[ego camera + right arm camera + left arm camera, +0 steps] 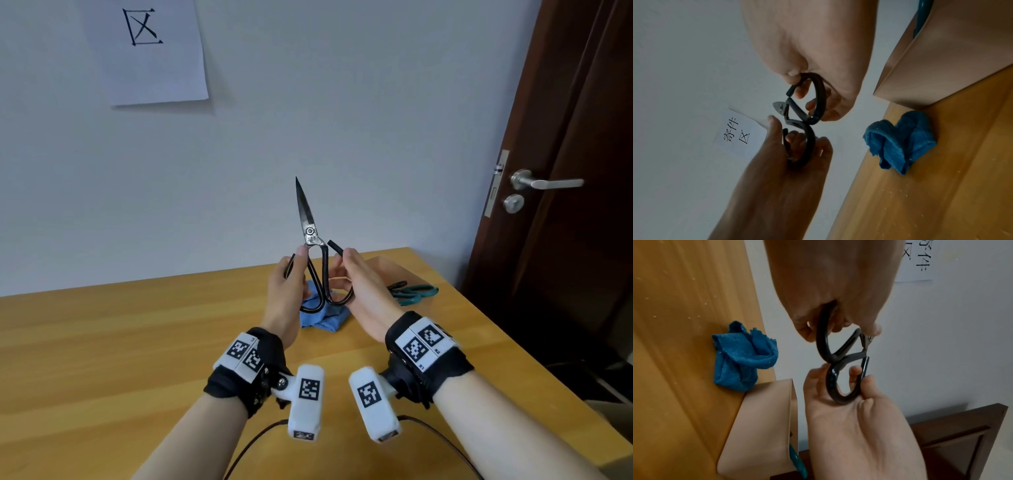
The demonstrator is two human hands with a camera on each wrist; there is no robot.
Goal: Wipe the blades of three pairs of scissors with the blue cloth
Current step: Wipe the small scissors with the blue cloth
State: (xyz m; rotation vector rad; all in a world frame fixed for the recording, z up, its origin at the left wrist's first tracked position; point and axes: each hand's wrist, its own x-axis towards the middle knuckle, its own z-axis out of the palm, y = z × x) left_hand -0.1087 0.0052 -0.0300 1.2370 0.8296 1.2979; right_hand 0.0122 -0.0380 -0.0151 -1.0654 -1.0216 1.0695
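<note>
Risk, the point: we hold the black scissors [310, 236] upright above the desk [102, 342] with the tip aimed up and away from us; if we reach for the cloth carelessly while one hand lets go, we judge the pair could tip and the point swing towards a wrist or the wall.
Risk, the blades: they are closed now; spreading the loops to open them would bring an edge near our fingers; wiping towards the edge, not along it, could nick the cloth or the skin.
Risk, the grip: the loops are thin and smooth; we judge a loose one-handed hold could let the pair drop onto the desk.
Left hand [287, 287]: curled round the left handle loop, thumb up near the pivot.
Right hand [359, 291]: curled round the right handle loop, fingers through it.
Scissors, look: dark steel blades, dull and a little stained; a bright round pivot screw; big black wire-like loops, one with a free end sticking out by our right fingers.
Blue cloth [323, 315]: crumpled in a heap on the desk, below and behind our hands; neither hand touches it.
Other scissors: teal-handled scissors [416, 294] lie to the right on the desk, a dark handle beside them; we cannot make out a third pair clearly.
Box: a tan box [760, 426] stands just beside the cloth.
</note>
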